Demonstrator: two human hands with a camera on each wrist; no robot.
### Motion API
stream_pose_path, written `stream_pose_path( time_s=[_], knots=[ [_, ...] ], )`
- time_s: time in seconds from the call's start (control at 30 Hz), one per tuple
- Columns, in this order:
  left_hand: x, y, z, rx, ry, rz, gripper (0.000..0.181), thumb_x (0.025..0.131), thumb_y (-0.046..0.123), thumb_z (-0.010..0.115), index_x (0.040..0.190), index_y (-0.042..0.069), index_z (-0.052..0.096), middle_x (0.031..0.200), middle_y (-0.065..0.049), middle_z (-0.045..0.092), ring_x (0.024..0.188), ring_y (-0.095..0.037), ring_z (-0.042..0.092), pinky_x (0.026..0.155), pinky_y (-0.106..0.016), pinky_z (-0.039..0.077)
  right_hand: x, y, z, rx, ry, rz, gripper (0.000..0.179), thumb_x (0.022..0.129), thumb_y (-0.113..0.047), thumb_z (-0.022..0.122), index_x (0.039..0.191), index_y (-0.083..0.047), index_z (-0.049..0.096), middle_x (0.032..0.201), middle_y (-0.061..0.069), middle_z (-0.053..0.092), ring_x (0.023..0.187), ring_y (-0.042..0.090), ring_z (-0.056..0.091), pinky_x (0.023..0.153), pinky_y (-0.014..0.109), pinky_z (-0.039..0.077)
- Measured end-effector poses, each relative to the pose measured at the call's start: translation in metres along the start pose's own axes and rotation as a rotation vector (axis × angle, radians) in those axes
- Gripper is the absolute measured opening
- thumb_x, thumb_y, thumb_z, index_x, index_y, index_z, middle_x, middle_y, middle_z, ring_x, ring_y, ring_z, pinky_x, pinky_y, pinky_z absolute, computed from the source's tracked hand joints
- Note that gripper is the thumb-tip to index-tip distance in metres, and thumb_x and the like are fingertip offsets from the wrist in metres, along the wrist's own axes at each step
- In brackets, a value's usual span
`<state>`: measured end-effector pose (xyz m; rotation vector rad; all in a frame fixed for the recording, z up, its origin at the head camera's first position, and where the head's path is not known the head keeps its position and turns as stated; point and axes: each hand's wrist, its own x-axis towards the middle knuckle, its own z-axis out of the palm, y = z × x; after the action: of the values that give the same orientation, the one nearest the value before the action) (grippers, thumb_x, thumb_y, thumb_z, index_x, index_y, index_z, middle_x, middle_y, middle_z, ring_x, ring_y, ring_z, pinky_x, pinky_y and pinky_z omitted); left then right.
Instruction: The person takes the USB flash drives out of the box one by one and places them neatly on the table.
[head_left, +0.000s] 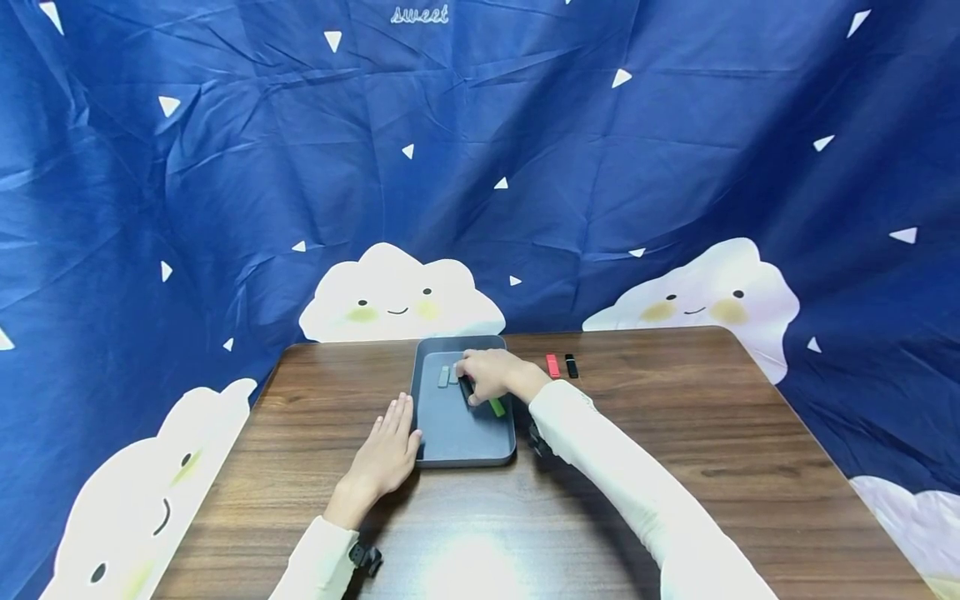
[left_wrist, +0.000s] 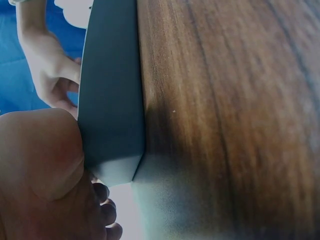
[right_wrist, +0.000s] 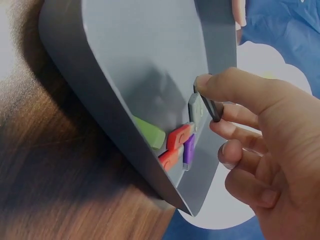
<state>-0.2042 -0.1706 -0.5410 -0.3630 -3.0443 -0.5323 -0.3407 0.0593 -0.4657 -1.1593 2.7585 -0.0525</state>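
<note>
A grey tray (head_left: 465, 437) stands on the wooden table. Over its far right part, my right hand (head_left: 491, 375) pinches a black USB stick (right_wrist: 209, 104) between thumb and fingers. Below that stick, in the right wrist view, a pale grey USB stick (right_wrist: 195, 111), two red ones (right_wrist: 180, 135), a purple one (right_wrist: 189, 150) and a green one (right_wrist: 150, 133) lie in the tray. Pale grey sticks (head_left: 443, 377) also show left of the hand in the head view. Straight-fingered, my left hand (head_left: 386, 450) touches the tray's left wall.
To the right of the tray, a red USB stick (head_left: 552, 365) and a black-capped one (head_left: 572, 366) lie side by side on the table (head_left: 675, 400). Behind the table's far edge hangs a blue cloth (head_left: 450, 167) with clouds on it.
</note>
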Motion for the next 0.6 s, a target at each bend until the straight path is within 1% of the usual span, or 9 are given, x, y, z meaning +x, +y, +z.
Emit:
stream_pose_path(
  time_s=[0.17, 0.23, 0.37, 0.43, 0.47, 0.6],
  knots=[
    [0.0, 0.001, -0.001, 0.018, 0.007, 0.008, 0.064, 0.115, 0.026, 0.041, 0.165, -0.009, 0.023, 0.175, -0.027, 0.021, 0.164, -0.043, 0.022, 0.133, -0.06, 0.023, -0.003, 0.0, -0.004, 0.001, 0.016, -0.01, 0.055, 0.088, -0.035, 0.086, 0.138, -0.017, 0.069, 0.123, 0.004, 0.064, 0.095, 0.02, 0.06, 0.094, 0.044, 0.057],
    [0.0, 0.001, -0.001, 0.022, 0.019, 0.018, 0.063, 0.114, 0.025, 0.041, 0.165, -0.01, 0.025, 0.174, -0.028, 0.022, 0.163, -0.044, 0.023, 0.132, -0.061, 0.024, -0.004, 0.001, -0.004, -0.002, 0.023, -0.011, 0.056, 0.088, -0.035, 0.086, 0.138, -0.017, 0.069, 0.123, 0.003, 0.064, 0.095, 0.019, 0.06, 0.095, 0.045, 0.057],
    [0.0, 0.0, -0.001, 0.014, 0.043, 0.034, 0.062, 0.113, 0.022, 0.043, 0.163, -0.011, 0.028, 0.173, -0.029, 0.025, 0.162, -0.046, 0.026, 0.131, -0.063, 0.025, -0.007, 0.002, -0.004, -0.004, 0.037, -0.018, 0.055, 0.087, -0.036, 0.086, 0.136, -0.018, 0.07, 0.121, 0.001, 0.063, 0.092, 0.019, 0.06, 0.091, 0.044, 0.057],
    [0.0, -0.001, 0.002, 0.015, 0.064, 0.044, 0.062, 0.112, 0.021, 0.043, 0.163, -0.011, 0.028, 0.173, -0.029, 0.026, 0.161, -0.046, 0.027, 0.13, -0.064, 0.026, -0.009, 0.003, -0.005, -0.004, 0.045, -0.023, 0.055, 0.086, -0.036, 0.086, 0.135, -0.018, 0.07, 0.121, 0.001, 0.063, 0.091, 0.019, 0.06, 0.088, 0.043, 0.058],
    [0.0, -0.001, 0.002, 0.02, 0.061, 0.042, 0.062, 0.113, 0.022, 0.043, 0.163, -0.011, 0.028, 0.173, -0.028, 0.025, 0.162, -0.045, 0.026, 0.131, -0.063, 0.025, -0.01, 0.003, -0.005, -0.002, 0.049, -0.025, 0.055, 0.086, -0.037, 0.086, 0.135, -0.018, 0.07, 0.121, 0.001, 0.063, 0.09, 0.019, 0.06, 0.087, 0.043, 0.058],
    [0.0, -0.001, 0.001, 0.051, 0.055, 0.035, 0.062, 0.114, 0.024, 0.042, 0.164, -0.009, 0.027, 0.174, -0.026, 0.025, 0.163, -0.043, 0.025, 0.132, -0.061, 0.025, -0.013, 0.003, -0.007, 0.004, 0.056, -0.025, 0.056, 0.086, -0.037, 0.086, 0.136, -0.017, 0.07, 0.125, 0.003, 0.064, 0.093, 0.022, 0.063, 0.089, 0.045, 0.058]
  ],
)
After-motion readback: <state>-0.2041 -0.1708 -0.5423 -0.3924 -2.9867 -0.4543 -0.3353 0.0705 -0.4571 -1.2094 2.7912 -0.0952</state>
